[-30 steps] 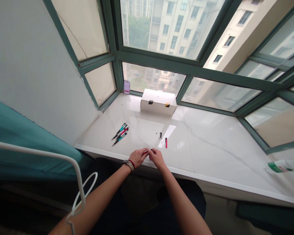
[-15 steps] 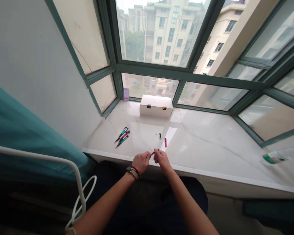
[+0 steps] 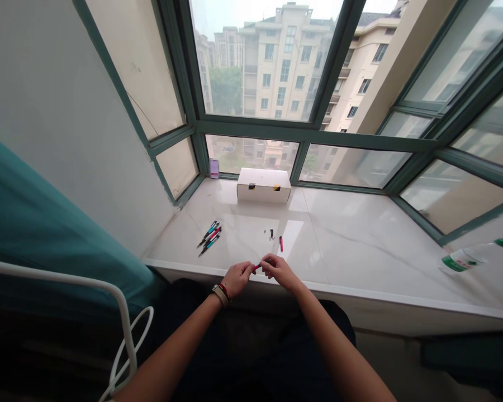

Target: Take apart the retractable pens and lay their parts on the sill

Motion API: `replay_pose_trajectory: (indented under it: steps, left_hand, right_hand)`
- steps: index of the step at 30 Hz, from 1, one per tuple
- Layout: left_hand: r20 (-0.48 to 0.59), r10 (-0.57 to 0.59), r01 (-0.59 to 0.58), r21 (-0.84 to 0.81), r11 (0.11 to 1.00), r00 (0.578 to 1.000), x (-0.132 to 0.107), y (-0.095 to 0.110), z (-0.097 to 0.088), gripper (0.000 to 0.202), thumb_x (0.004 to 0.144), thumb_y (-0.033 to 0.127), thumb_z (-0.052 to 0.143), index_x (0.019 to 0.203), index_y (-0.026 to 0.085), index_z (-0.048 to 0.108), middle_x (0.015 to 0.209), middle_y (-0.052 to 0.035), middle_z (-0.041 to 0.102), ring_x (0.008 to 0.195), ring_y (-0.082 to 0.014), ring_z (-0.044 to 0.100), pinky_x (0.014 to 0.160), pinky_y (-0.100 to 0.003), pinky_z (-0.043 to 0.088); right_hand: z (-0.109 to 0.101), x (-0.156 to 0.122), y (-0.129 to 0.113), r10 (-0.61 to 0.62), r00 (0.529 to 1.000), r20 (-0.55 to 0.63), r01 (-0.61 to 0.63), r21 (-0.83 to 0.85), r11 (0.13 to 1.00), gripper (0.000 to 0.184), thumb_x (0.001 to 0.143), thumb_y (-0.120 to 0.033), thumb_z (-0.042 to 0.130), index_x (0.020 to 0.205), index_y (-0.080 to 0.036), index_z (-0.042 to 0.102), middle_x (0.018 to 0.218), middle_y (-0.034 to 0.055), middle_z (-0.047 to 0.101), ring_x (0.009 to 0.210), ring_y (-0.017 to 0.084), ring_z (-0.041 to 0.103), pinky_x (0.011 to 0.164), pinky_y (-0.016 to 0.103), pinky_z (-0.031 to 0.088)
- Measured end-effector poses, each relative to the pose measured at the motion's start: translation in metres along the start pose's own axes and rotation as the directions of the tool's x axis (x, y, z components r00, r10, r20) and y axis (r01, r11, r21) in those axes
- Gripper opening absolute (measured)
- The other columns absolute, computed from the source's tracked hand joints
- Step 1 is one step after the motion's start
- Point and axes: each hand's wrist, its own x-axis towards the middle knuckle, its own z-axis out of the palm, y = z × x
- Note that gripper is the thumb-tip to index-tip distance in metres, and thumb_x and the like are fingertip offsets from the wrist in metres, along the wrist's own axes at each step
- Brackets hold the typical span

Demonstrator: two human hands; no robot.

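Observation:
Over the front edge of the white sill (image 3: 343, 245), my left hand (image 3: 237, 278) pinches a red and black pen part (image 3: 257, 267). My right hand (image 3: 276, 268) has its fingers closed around the dark end of the same part; its tip is hidden by them. Just beyond the hands lies a red pen barrel (image 3: 281, 244). Beside it are small black pen pieces (image 3: 271, 234), too small to tell apart. To the left several pens (image 3: 210, 237) in blue, red and black lie in a loose bunch.
A white box (image 3: 264, 192) stands at the back by the window, with a small purple box (image 3: 214, 168) in the corner. A plastic bottle with a green cap (image 3: 465, 259) lies at the far right. A white metal rail (image 3: 84, 277) crosses the lower left.
My hands have drawn slightly apart, showing more of the red and black pen part between them. My right fingers have loosened from a tighter fist. The view has shifted a little.

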Motion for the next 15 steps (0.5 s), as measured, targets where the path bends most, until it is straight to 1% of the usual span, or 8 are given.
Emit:
replay_pose_trajectory:
  steps: [2,3,6,7,9,11,13,15]
  left_hand:
    - [0.006,-0.005,0.005,0.017,1.0,1.0,-0.001,0.0,0.0,0.051,0.093,0.05,0.031,0.076,0.017,0.067,0.057,0.0012,0.051,0.058,-0.0134,0.048,0.058,-0.024,0.035]
    - [0.009,-0.004,0.004,0.024,1.0,1.0,-0.001,0.0,0.001,0.051,0.093,0.05,0.031,0.076,0.017,0.068,0.057,0.0011,0.052,0.058,-0.0136,0.048,0.059,-0.024,0.035]
    - [0.032,0.012,-0.014,0.036,0.999,0.999,-0.002,-0.001,0.001,0.05,0.093,0.049,0.033,0.077,0.018,0.068,0.059,0.0007,0.055,0.06,-0.014,0.049,0.06,-0.024,0.035]
    - [0.043,0.018,-0.019,0.036,0.999,0.999,-0.002,-0.001,0.001,0.049,0.093,0.049,0.033,0.077,0.018,0.068,0.06,0.0006,0.055,0.06,-0.0141,0.05,0.06,-0.024,0.035]
    - [0.055,0.016,-0.017,0.027,0.999,0.998,-0.003,-0.001,0.0,0.049,0.093,0.049,0.033,0.077,0.018,0.068,0.06,0.0004,0.055,0.061,-0.0143,0.051,0.061,-0.024,0.035]
    - [0.052,0.0,-0.001,0.018,1.0,0.999,-0.003,-0.002,0.0,0.05,0.093,0.049,0.032,0.077,0.018,0.068,0.06,0.0001,0.055,0.062,-0.0144,0.05,0.06,-0.024,0.035]
    - [0.046,-0.013,0.013,0.016,1.0,0.999,-0.002,-0.002,0.0,0.051,0.093,0.048,0.031,0.078,0.018,0.068,0.06,0.0,0.055,0.061,-0.0145,0.05,0.059,-0.024,0.035]
    - [0.051,-0.012,0.011,0.02,1.0,0.999,-0.002,-0.003,0.0,0.051,0.093,0.048,0.031,0.078,0.017,0.068,0.061,-0.0001,0.055,0.062,-0.0145,0.05,0.059,-0.024,0.035]
  right_hand:
    - [-0.005,-0.003,-0.004,0.035,0.998,0.049,-0.036,0.021,0.999,0.037,0.074,-0.05,0.069,0.091,-0.019,0.062,0.071,0.0009,0.063,0.058,0.012,0.056,0.052,0.024,0.045]
    - [-0.008,-0.004,-0.006,0.054,0.997,0.053,-0.055,0.017,0.998,0.037,0.074,-0.051,0.069,0.09,-0.018,0.062,0.069,0.0008,0.063,0.056,0.012,0.056,0.051,0.023,0.045]
    - [-0.013,-0.004,-0.011,0.087,0.996,0.033,-0.085,-0.054,0.995,0.037,0.077,-0.054,0.064,0.077,-0.016,0.061,0.057,-0.0002,0.059,0.049,0.01,0.051,0.045,0.021,0.04]
    - [-0.015,-0.004,-0.013,0.089,0.995,0.046,-0.086,-0.074,0.994,0.037,0.077,-0.053,0.065,0.074,-0.016,0.061,0.057,0.0001,0.059,0.049,0.01,0.051,0.046,0.021,0.041]
    - [-0.017,-0.003,-0.016,0.081,0.993,0.086,-0.074,-0.077,0.994,0.034,0.073,-0.049,0.07,0.08,-0.017,0.061,0.065,0.0014,0.063,0.057,0.012,0.057,0.05,0.023,0.046]
    - [-0.019,-0.002,-0.018,0.086,0.989,0.12,-0.08,-0.053,0.995,0.036,0.071,-0.045,0.074,0.092,-0.019,0.062,0.077,0.0026,0.067,0.065,0.014,0.061,0.055,0.024,0.05]
    - [-0.02,-0.001,-0.019,0.116,0.985,0.128,-0.108,-0.069,0.992,0.036,0.074,-0.048,0.07,0.094,-0.019,0.062,0.079,0.0035,0.067,0.062,0.013,0.06,0.052,0.024,0.049]
    - [-0.019,0.001,-0.019,0.128,0.983,0.13,-0.113,-0.113,0.987,0.035,0.079,-0.051,0.063,0.085,-0.017,0.062,0.07,0.0037,0.066,0.053,0.011,0.056,0.048,0.023,0.047]
